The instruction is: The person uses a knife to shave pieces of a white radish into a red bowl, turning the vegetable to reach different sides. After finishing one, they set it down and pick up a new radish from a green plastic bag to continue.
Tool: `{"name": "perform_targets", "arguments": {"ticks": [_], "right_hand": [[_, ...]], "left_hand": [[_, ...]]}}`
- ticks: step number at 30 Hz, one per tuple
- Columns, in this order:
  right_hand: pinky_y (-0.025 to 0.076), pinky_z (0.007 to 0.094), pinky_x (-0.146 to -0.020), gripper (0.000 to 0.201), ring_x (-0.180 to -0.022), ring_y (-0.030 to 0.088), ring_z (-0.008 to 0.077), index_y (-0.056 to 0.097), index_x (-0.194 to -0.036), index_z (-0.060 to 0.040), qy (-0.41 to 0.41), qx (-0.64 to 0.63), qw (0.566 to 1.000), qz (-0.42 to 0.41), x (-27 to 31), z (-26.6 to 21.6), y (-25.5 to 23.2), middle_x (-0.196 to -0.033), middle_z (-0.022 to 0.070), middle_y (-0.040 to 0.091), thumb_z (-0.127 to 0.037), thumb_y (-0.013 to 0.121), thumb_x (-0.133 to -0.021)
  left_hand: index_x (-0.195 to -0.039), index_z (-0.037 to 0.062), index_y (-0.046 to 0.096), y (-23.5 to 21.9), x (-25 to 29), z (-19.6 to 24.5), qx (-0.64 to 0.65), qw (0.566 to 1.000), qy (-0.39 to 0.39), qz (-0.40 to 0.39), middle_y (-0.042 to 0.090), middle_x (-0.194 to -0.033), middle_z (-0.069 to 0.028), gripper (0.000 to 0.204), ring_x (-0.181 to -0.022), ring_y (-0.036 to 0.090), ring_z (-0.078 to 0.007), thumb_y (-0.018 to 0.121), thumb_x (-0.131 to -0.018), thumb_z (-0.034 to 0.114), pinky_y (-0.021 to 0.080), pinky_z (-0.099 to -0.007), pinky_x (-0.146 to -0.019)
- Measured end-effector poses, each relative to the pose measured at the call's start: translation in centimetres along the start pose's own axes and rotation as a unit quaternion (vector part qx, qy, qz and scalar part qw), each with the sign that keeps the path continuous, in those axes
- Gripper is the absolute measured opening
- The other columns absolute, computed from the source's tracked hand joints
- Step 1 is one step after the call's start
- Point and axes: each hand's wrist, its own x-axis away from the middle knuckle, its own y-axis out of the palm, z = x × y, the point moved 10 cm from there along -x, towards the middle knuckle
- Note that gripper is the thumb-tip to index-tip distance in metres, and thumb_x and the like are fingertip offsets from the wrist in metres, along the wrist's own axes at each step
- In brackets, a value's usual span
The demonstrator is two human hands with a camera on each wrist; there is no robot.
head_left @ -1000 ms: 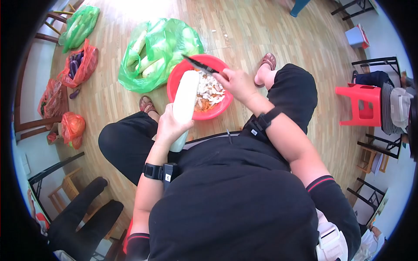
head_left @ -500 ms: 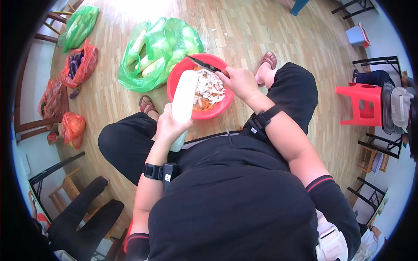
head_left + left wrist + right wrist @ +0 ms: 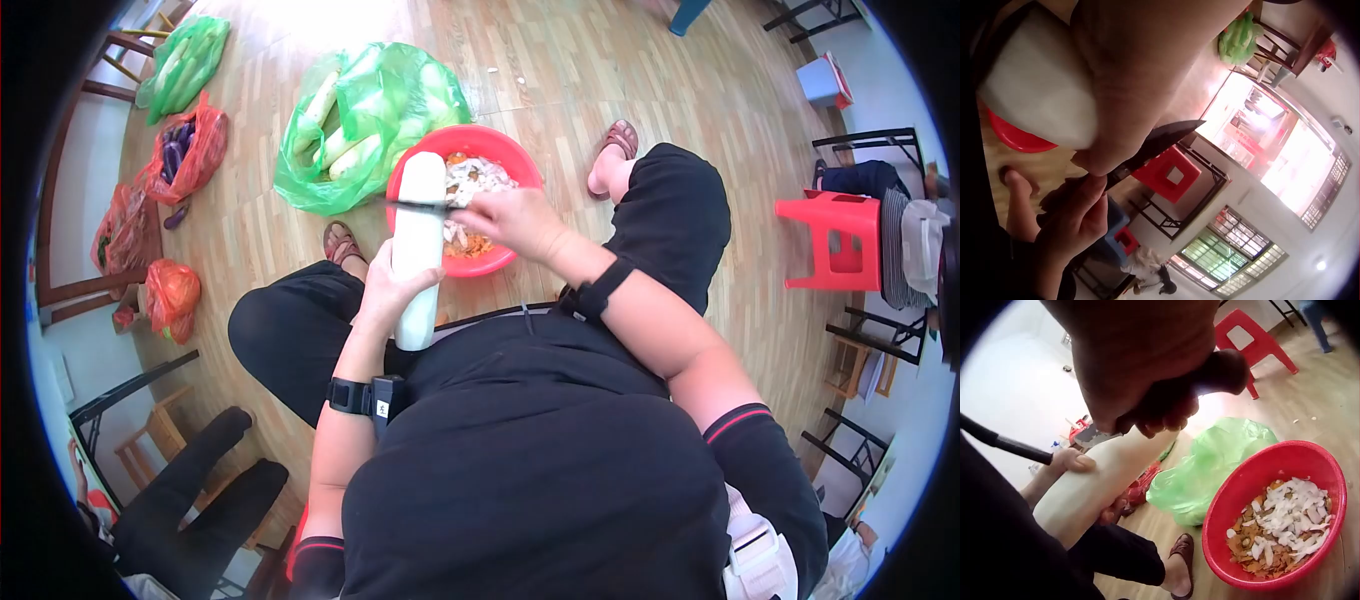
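Observation:
My left hand (image 3: pixel 388 288) grips a long peeled white radish (image 3: pixel 418 245) near its lower half, thumb across the top side. The radish points away from my body, its far end over the red basin (image 3: pixel 522 165). In my right hand (image 3: pixel 520 222) is a knife (image 3: pixel 412 206), its dark blade lying crosswise over the radish's upper part. The right wrist view shows the fingers curled round the dark knife handle (image 3: pixel 1230 372), close above the radish (image 3: pixel 1094 478). White shavings (image 3: pixel 1294 512) lie on orange-brown peelings (image 3: pixel 1266 562) inside the basin.
A green bag (image 3: pixel 350 120) of pale radishes stands against the basin. Further left are a red bag of eggplants (image 3: pixel 180 155), more red bags (image 3: pixel 172 295) and another green bag (image 3: pixel 185 65). A red stool (image 3: pixel 835 240) stands at the right, and my sandaled feet flank the basin.
My right hand has moved left and toward my body, bringing the knife from above the basin to across the radish. The radish has turned slightly more upright in view.

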Motion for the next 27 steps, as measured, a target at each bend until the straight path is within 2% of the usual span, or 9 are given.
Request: {"name": "perform_targets", "arguments": {"ticks": [5,7,11,14,19,22,25,26,27], "right_hand": [[0.048,0.0404,-0.056,0.03,-0.062,0.062,0.031,0.065,-0.08,-0.0066,0.094,0.003,0.988,0.119,-0.6,5.4,-3.7,-0.068,0.0145,0.062,-0.035,0.061,-0.089],[0.048,0.0395,-0.055,0.029,-0.061,0.062,0.0302,0.065,-0.08,-0.0065,0.101,-0.032,0.988,0.112,-0.3,4.1,-4.0,-0.067,0.0144,0.061,-0.034,0.062,-0.089],[0.047,0.0376,-0.053,0.031,-0.058,0.06,0.0295,0.062,-0.075,-0.0066,0.002,-0.071,0.996,0.052,0.5,-0.4,-1.7,-0.064,0.0122,0.06,-0.035,0.063,-0.087],[0.049,0.041,-0.054,0.039,-0.059,0.062,0.0311,0.06,-0.069,-0.0094,-0.035,-0.019,0.998,-0.05,0.7,-2.1,0.9,-0.062,0.0121,0.06,-0.044,0.06,-0.086],[0.05,0.0415,-0.058,0.037,-0.062,0.063,0.0318,0.065,-0.076,-0.0095,-0.009,-0.042,0.998,0.035,-0.5,1.2,-0.9,-0.066,0.013,0.063,-0.045,0.059,-0.087],[0.047,0.0361,-0.054,0.034,-0.057,0.062,0.0252,0.066,-0.079,-0.0049,0.11,-0.009,0.99,0.089,-0.8,5.7,-3.2,-0.061,0.0127,0.06,-0.038,0.061,-0.089],[0.047,0.0363,-0.054,0.033,-0.056,0.061,0.025,0.065,-0.079,-0.0048,0.102,-0.055,0.989,0.09,-0.7,4.5,-3.7,-0.061,0.0123,0.06,-0.036,0.062,-0.089],[0.05,0.0417,-0.059,0.036,-0.062,0.063,0.0319,0.067,-0.083,-0.0081,0.086,-0.063,0.992,0.074,-0.5,3.3,-3.4,-0.067,0.0143,0.063,-0.043,0.058,-0.088],[0.05,0.0417,-0.059,0.036,-0.062,0.063,0.0319,0.067,-0.083,-0.0081,0.084,-0.063,0.992,0.073,-0.2,2.6,-3.1,-0.067,0.0143,0.063,-0.043,0.058,-0.088]], "left_hand": [[-0.115,-0.0018,0.05,1.1,0.3,-0.4,0.086,0.995,-0.033,-0.03,0.06,-0.1,-0.0088,0.056,-0.088,0.059,-0.0153,0.076,-0.071,0.021,0.048,-0.0294,-0.078],[-0.114,-0.0016,0.051,1.1,0.1,-0.1,0.106,0.993,-0.03,-0.031,0.06,-0.098,-0.0091,0.055,-0.086,0.06,-0.0161,0.075,-0.072,0.023,0.049,-0.0293,-0.075],[-0.113,-0.0018,0.05,1.8,0.7,-0.8,0.208,0.97,-0.107,-0.06,0.06,-0.09,-0.0096,0.049,-0.074,0.062,-0.0181,0.07,-0.075,0.022,0.052,-0.0311,-0.066],[-0.112,-0.0021,0.05,1.8,0.8,-0.6,0.253,0.96,-0.107,-0.06,0.06,-0.087,-0.0109,0.046,-0.069,0.063,-0.0188,0.069,-0.076,0.02,0.053,-0.0314,-0.061],[-0.112,-0.0021,0.048,1.6,0.8,-0.1,0.244,0.965,-0.077,-0.062,0.06,-0.085,-0.012,0.048,-0.068,0.064,-0.0198,0.068,-0.074,0.02,0.054,-0.0311,-0.061],[-0.112,-0.0021,0.048,2.6,1.0,-0.3,0.272,0.952,-0.095,-0.106,0.06,-0.085,-0.0125,0.049,-0.069,0.064,-0.0205,0.068,-0.074,0.021,0.054,-0.0318,-0.06],[-0.112,-0.0022,0.048,2.5,1.0,0.4,0.251,0.96,-0.083,-0.096,0.06,-0.085,-0.0124,0.05,-0.069,0.064,-0.0205,0.068,-0.073,0.022,0.054,-0.0318,-0.06],[-0.112,-0.0023,0.048,2.5,0.9,0.3,0.253,0.959,-0.082,-0.096,0.06,-0.086,-0.0123,0.05,-0.069,0.064,-0.0204,0.068,-0.073,0.022,0.054,-0.0318,-0.061],[-0.113,-0.0023,0.048,2.4,0.9,0.2,0.255,0.959,-0.081,-0.096,0.059,-0.086,-0.0122,0.05,-0.069,0.064,-0.0203,0.068,-0.073,0.022,0.054,-0.0318,-0.061]]}}
